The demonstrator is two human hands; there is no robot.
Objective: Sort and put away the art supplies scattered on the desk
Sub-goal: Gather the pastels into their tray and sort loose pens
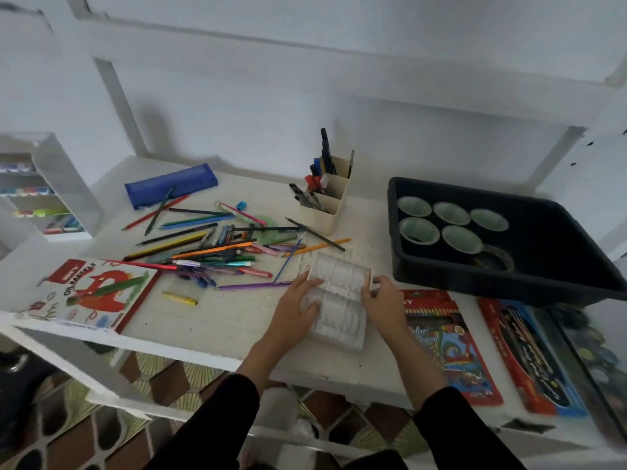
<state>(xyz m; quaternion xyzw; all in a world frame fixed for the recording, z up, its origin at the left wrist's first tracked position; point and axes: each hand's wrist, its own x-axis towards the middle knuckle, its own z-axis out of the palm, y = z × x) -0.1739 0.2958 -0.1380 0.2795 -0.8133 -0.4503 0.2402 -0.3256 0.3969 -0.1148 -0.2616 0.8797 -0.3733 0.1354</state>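
A white painted desk (220, 320) is filling the middle of the frame. At the right, a black rectangular plastic bin (509, 286) is sitting on it, holding round green-lined cups (451, 213). A flat red and white cardboard box printed "OIL PASTELS" (91, 296) is lying at the lower left, and a red colour-pencil box (451, 344) is lying at the lower right. A loose pile of coloured pencils, pens and markers (217, 249) is spreading across the centre left. Just right of it, at centre, a white ribbed plastic insert tray (341, 300) is resting on the desk between both hands. A blue fabric pencil case (171, 184) is lying behind the pile, and a cream compartmented pen holder (325, 215) is standing upright near the bin. The left hand (298, 310) is pressing flat, fingers straight, on the tray's left side. The right hand (381, 300) is gripping the tray's right edge with curled fingers. A yellow pastel stick (179, 298) is lying alone beside the pastel box. A small blue sharpener (241, 205) is sitting behind the pile.
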